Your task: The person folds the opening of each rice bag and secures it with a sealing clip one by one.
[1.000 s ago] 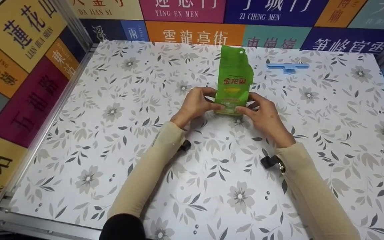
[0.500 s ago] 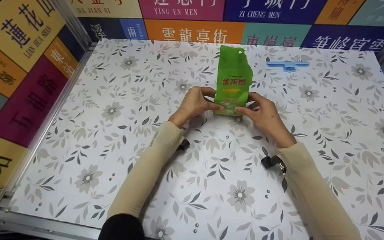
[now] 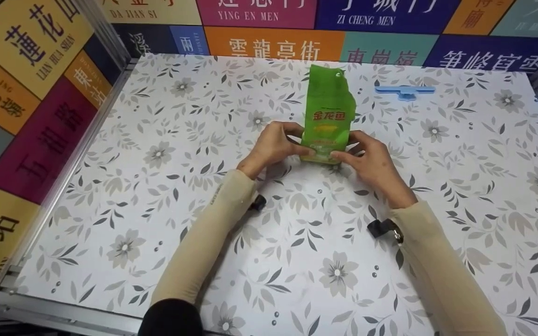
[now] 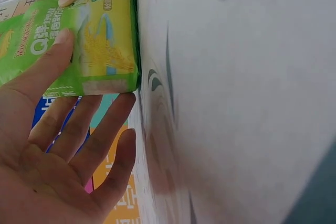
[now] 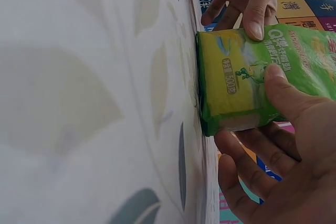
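Little has visibly shifted: at upper centre, the left hand [image 3: 274, 144] and right hand [image 3: 372, 157] still pinch an upright, green printed plastic bag [image 3: 329, 102], apparently steadying it.

Both wrist feeds crop the green bag [image 3: 329, 98] at its top, its back is hidden from me, and I can't read its lower red print [image 3: 324, 142] in the head view.
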`<action>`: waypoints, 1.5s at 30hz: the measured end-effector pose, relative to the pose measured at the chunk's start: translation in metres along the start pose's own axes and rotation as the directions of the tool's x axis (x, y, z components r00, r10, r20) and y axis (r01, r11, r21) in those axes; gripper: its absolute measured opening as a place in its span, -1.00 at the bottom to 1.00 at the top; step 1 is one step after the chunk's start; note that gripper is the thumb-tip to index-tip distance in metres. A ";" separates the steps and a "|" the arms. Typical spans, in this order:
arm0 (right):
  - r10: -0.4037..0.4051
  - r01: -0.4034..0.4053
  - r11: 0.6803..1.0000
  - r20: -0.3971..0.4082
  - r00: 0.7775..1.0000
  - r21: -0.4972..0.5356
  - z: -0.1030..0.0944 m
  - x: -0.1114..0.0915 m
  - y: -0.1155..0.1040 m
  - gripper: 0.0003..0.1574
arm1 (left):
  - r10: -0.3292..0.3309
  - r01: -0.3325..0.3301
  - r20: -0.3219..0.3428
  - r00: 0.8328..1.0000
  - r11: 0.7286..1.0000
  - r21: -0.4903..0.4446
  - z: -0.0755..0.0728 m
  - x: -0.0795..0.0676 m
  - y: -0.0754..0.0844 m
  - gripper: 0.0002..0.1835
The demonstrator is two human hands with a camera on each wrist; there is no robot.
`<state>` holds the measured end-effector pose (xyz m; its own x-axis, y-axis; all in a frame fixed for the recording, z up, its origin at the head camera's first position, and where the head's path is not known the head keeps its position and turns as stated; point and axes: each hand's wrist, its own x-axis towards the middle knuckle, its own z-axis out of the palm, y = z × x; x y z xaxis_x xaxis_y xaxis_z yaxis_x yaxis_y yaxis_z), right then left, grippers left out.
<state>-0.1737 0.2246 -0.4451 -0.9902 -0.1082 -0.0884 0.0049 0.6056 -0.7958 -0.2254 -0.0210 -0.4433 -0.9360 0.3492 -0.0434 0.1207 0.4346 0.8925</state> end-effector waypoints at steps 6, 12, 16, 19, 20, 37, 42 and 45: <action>0.011 -0.011 1.000 0.006 1.000 0.007 0.001 -0.002 0.000 -0.25 | 0.007 -0.007 0.003 1.000 1.000 -0.010 0.001 -0.002 -0.002 -0.57; 0.005 -0.005 1.000 0.001 1.000 0.007 0.002 -0.005 0.000 -0.29 | 0.024 -0.024 0.013 1.000 0.999 -0.027 0.001 -0.004 -0.001 -0.58; -0.004 0.004 1.000 -0.003 1.000 -0.002 0.002 -0.006 0.001 -0.30 | 0.036 -0.036 0.017 0.999 0.999 -0.007 0.001 -0.005 -0.001 -0.58; -0.005 0.005 1.000 0.001 1.000 -0.001 0.000 -0.007 0.001 -0.31 | 0.041 -0.041 0.019 0.999 0.999 -0.003 0.001 -0.005 0.000 -0.58; -0.004 0.004 1.000 0.003 1.000 -0.001 0.000 -0.007 0.001 -0.31 | 0.042 -0.042 0.020 0.999 0.999 -0.004 0.001 -0.005 0.000 -0.58; -0.026 0.026 1.000 0.018 1.000 -0.004 0.001 -0.011 -0.001 -0.29 | 0.012 -0.012 0.016 1.000 0.999 0.034 -0.002 -0.010 0.000 -0.58; -0.026 0.026 1.000 0.022 0.999 0.002 0.001 -0.012 -0.001 -0.28 | 0.021 -0.021 0.012 1.000 0.999 0.034 -0.002 -0.010 0.000 -0.59; -0.021 0.021 1.000 0.019 1.000 0.006 0.001 -0.012 0.000 -0.28 | 0.018 -0.019 0.013 1.000 0.999 0.030 -0.001 -0.009 0.000 -0.59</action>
<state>-0.1615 0.2249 -0.4442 -0.9872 -0.1359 -0.0835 -0.0147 0.5988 -0.8008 -0.2170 -0.0249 -0.4429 -0.9294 0.3675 -0.0327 0.1481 0.4529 0.8792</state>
